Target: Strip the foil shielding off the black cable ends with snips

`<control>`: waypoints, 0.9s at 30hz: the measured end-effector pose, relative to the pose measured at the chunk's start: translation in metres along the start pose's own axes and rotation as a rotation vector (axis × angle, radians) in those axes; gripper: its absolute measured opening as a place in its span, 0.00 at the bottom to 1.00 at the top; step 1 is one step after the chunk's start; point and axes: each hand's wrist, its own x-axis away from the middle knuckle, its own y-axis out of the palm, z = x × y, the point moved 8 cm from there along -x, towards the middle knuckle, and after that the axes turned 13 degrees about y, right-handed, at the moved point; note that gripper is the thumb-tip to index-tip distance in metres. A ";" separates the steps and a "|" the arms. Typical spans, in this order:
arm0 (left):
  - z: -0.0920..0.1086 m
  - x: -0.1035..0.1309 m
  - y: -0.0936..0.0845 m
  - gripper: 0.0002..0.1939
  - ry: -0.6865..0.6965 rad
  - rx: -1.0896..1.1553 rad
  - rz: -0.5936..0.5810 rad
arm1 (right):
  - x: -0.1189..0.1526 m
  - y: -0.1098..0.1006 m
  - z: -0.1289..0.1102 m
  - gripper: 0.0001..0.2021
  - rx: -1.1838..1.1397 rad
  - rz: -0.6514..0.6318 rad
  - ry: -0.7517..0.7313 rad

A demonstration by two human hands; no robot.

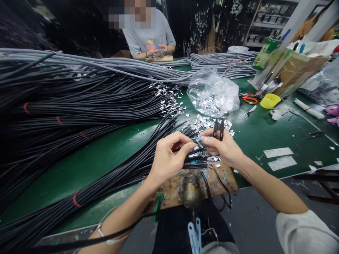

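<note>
Pinching one black cable (185, 148) at its stripped end, my left hand (166, 160) has its grip closed on it. My right hand (225, 148) grips small snips (218, 128) and, I think, fingers the coloured wires. Loose terminals (209, 121) lie at 12 o'clock on the green surface (106, 155); trimming seems underway, needing a steady, precise cut.

My left hand (165, 158) and right hand (225, 148) — bare, ungloved. Pale grey short sleeve (304, 231) on my right arm; thin white band (102, 233) — possibly a cord — on my left forearm.
</note>
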 end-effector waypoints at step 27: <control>0.037 0.003 -0.021 0.06 0.291 -0.312 0.135 | 0.026 0.006 -0.038 0.10 0.434 0.103 -0.422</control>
